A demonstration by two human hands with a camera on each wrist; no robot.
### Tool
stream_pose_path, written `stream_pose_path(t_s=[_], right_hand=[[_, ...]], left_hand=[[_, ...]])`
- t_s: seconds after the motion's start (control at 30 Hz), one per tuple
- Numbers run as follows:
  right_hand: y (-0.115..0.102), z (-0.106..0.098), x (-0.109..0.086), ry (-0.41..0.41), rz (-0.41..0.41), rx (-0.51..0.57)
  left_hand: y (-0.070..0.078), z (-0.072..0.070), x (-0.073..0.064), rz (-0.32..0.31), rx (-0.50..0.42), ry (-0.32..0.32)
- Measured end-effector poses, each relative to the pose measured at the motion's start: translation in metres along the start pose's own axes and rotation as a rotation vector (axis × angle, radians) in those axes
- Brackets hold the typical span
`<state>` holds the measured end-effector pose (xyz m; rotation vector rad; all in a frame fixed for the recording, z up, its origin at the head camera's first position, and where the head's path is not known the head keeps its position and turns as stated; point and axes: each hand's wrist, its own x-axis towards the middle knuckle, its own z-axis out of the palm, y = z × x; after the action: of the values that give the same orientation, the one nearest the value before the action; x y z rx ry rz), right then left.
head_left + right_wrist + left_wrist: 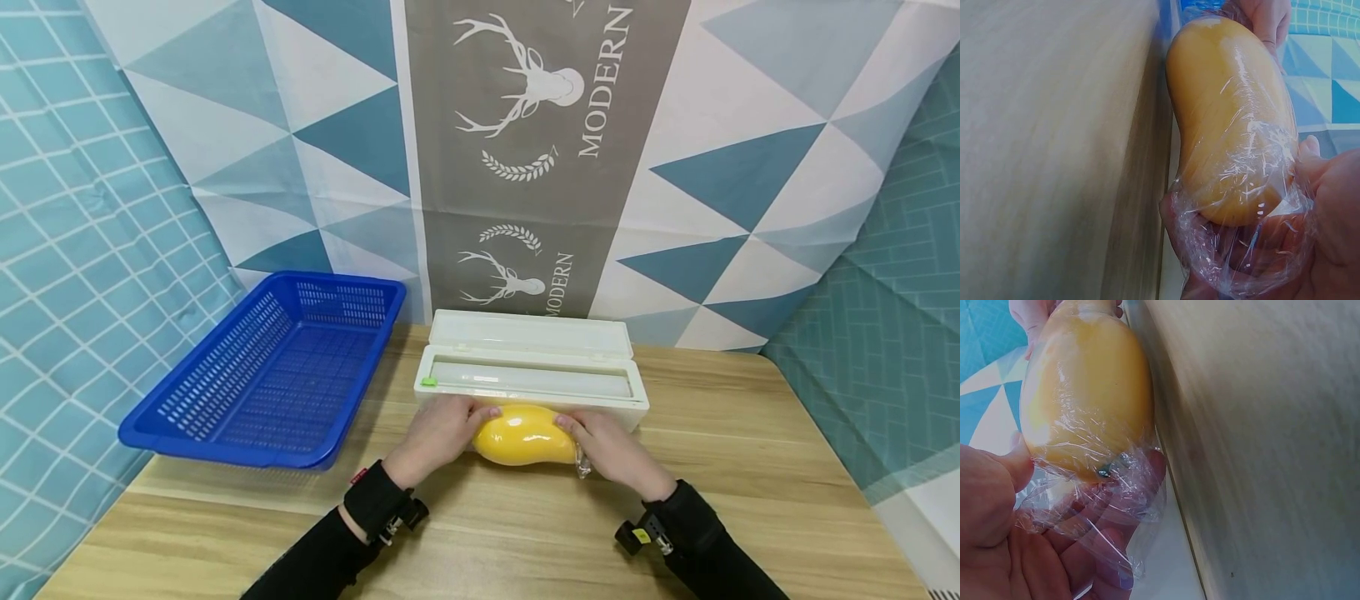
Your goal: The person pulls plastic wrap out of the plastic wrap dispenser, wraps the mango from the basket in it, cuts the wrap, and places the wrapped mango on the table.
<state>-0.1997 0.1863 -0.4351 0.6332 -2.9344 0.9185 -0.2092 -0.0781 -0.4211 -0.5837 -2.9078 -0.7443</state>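
Note:
A smooth yellow mango [525, 435], wrapped in clear plastic film, is held lengthwise between both hands. My left hand [441, 435] grips its left end, thumb on top and fingers underneath. At the other end my right hand [611, 450] holds it the same way. Loose crumpled film [1129, 500] bunches over the left fingers, beside a small dark stem tip on the fruit. More gathered film [1235, 250] hangs past the right end over the right fingers. Just behind the mango stands a white cling film dispenser [641, 400], its lid [532, 332] raised and a film roll [525, 377] inside.
A blue perforated plastic basket [225, 454] sits at the left of the wooden table [750, 467]. Patterned cloth walls [352, 167] rise behind and at both sides. A small green slider [428, 382] shows at the dispenser's left end.

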Motion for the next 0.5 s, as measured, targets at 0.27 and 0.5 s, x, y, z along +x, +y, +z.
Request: stream_pose_path(t_s=[0.27,0.5], right_hand=[[0.0021,0.0014,0.0007,-0.001,-0.014,-0.007],[0.0020,0.0017,0.0010,-0.026,0.007,0.012]], left_hand=[[-0.0011,0.0022,0.0007,0.003,0.028,-0.011],[-0.0010,0.0033,0.0007,-0.001,0.045,-0.012]])
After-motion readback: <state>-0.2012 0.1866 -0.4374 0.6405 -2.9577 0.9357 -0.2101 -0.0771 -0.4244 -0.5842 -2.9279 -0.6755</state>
